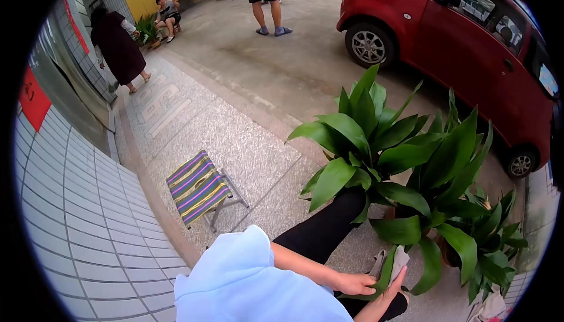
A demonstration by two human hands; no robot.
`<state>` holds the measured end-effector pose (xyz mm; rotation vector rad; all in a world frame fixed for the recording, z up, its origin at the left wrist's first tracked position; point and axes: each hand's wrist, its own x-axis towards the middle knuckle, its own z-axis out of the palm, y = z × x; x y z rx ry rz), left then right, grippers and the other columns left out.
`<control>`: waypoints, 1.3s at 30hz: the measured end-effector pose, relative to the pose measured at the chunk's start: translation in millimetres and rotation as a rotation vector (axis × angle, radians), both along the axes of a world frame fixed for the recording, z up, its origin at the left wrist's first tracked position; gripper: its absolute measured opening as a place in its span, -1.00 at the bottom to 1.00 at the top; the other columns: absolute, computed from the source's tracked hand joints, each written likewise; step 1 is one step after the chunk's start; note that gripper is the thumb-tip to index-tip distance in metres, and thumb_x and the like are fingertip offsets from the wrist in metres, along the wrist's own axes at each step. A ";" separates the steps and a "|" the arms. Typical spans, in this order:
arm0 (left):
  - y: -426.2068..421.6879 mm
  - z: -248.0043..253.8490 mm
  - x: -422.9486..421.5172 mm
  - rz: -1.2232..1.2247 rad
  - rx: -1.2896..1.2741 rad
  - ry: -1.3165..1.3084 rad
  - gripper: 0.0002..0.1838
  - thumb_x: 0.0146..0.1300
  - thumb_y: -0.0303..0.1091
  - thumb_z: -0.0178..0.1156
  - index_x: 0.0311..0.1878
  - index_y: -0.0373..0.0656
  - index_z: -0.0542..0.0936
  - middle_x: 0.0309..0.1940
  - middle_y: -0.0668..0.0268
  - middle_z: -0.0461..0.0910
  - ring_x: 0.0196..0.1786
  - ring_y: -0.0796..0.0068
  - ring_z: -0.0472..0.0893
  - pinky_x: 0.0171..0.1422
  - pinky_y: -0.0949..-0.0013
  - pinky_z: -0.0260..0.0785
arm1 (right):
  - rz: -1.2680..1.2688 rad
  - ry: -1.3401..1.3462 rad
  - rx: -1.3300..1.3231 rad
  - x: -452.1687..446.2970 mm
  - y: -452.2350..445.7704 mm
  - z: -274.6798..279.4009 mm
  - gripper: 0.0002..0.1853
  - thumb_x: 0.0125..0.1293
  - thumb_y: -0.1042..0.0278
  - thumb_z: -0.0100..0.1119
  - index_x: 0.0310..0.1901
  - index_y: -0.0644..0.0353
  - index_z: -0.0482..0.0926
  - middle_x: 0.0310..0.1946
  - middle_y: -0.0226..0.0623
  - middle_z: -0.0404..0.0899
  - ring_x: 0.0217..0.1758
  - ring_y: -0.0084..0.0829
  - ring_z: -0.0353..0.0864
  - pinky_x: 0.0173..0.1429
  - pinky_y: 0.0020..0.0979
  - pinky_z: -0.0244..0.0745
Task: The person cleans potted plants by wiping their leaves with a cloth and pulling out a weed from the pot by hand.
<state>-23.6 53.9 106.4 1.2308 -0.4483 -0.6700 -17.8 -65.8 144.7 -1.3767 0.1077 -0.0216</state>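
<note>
A long green leaf [385, 275] of a potted plant lies between my two hands. My left hand [354, 284] is closed at the leaf's lower part, fingers pressed together against it. My right hand [395, 288] is closed round a light grey cloth [400, 261] that lies against the leaf. More grey fabric shows behind the leaf, beside my left hand; whether it is the same cloth I cannot tell. The broad-leaved plant [364, 128] stands just beyond my hands, over my black-trousered leg [323, 228].
A striped folding stool [200, 187] stands by the white tiled wall [94, 222]. More potted leaves [493, 245] and a crumpled cloth [487, 308] are at the right. A red car [464, 52] is parked behind. One person [117, 43] walks, another [168, 16] sits, another [267, 4] stands.
</note>
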 end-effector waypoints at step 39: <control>30.8 75.3 4.7 0.327 0.135 -0.627 -0.74 0.13 -0.34 0.18 -0.53 -0.22 0.33 -0.71 0.22 0.33 -0.59 0.15 0.41 -0.48 0.19 0.18 | -0.133 0.533 0.392 -50.0 -13.6 16.2 -0.57 0.46 0.22 -0.12 0.22 0.34 0.34 0.08 -0.17 0.44 0.11 -0.32 0.43 0.18 -0.33 0.37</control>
